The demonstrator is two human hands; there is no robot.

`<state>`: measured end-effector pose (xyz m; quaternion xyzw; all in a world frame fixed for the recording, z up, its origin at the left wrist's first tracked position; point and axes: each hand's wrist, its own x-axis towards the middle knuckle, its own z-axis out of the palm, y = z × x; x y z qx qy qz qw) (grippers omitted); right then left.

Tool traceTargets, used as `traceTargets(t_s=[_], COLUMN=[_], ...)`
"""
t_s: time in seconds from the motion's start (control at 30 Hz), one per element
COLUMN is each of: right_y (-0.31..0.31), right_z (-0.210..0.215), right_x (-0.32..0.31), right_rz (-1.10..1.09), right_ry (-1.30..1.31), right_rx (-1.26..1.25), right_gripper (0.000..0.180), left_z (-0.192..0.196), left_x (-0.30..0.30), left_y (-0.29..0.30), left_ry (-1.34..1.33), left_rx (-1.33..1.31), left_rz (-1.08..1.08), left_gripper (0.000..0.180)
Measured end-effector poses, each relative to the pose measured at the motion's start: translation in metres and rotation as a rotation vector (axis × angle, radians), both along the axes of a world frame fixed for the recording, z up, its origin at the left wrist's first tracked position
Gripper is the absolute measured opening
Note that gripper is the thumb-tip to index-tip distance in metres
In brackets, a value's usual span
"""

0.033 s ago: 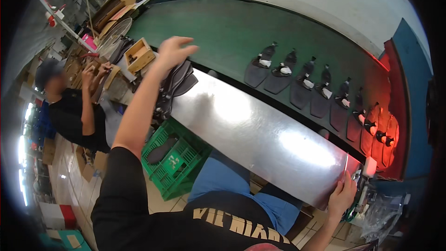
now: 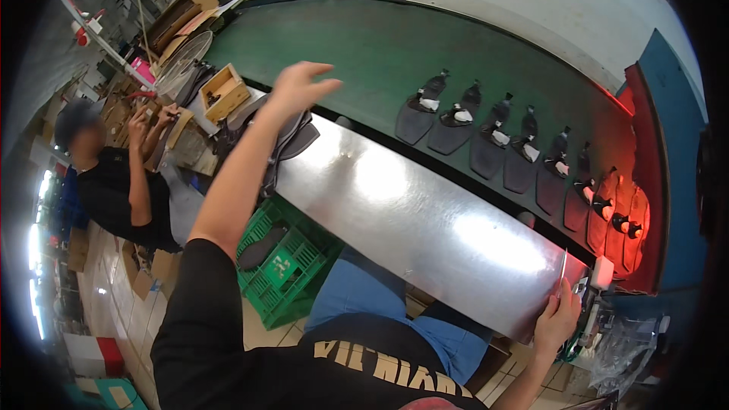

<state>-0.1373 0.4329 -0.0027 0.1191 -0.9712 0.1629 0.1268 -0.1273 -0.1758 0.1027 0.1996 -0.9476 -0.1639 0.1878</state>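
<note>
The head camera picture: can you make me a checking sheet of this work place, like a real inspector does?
Surface: shiny metal table beside a long green surface.
Job's things: a row of dark sole-shaped pieces with whitish bits on the green surface; a dark pile at the table's left end.
Clutter: wooden box with small dark bits; green crate holding a dark flat piece.
Hands: left hand raised near the pile, fingers apart; right hand holding a thin stick.
Cables: pale cord hanging, upper left.
Surroundings: co-worker at left; red panel at right.
</note>
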Motion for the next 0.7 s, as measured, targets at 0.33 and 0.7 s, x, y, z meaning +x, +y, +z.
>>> traceTargets(t_s=[0.33, 0.7], right_y=[-0.007, -0.036], right_z=[0.003, 0.041], right_x=[0.008, 0.019], right_rz=[-0.01, 0.032], right_ry=[-0.007, 0.353], right_rx=[-0.084, -0.28], right_gripper=[0.045, 0.037], left_z=[-0.114, -0.13], left_x=[-0.135, -0.126], left_y=[0.066, 0.102], left_ry=[-0.039, 0.457], left_rx=[0.151, 0.242], left_rz=[-0.298, -0.031], left_gripper=[0.031, 0.023])
